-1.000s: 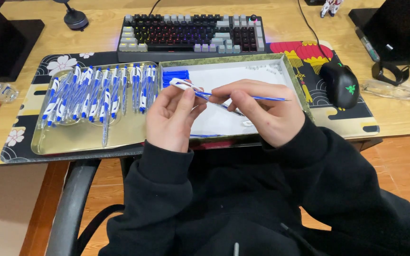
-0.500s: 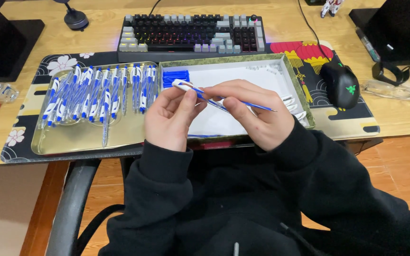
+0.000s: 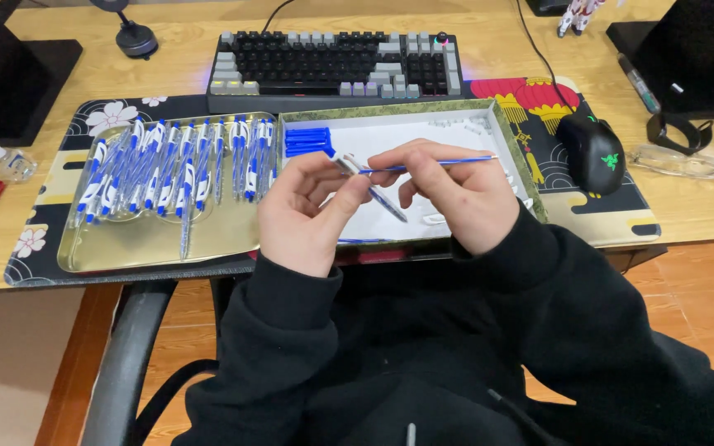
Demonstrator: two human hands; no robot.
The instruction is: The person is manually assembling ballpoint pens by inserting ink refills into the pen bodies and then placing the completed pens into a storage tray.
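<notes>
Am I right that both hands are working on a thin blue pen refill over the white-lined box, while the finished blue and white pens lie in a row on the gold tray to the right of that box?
Not quite: in the head view the gold tray with the blue and white pens lies to the left of the white-lined box, not the right. The rest holds: the left hand and right hand both work on the thin blue pen refill over that box.

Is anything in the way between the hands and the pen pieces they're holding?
Nothing visible. The left hand already pinches the clear pen barrel, and the right hand grips the thin blue refill, above the white box.
</notes>
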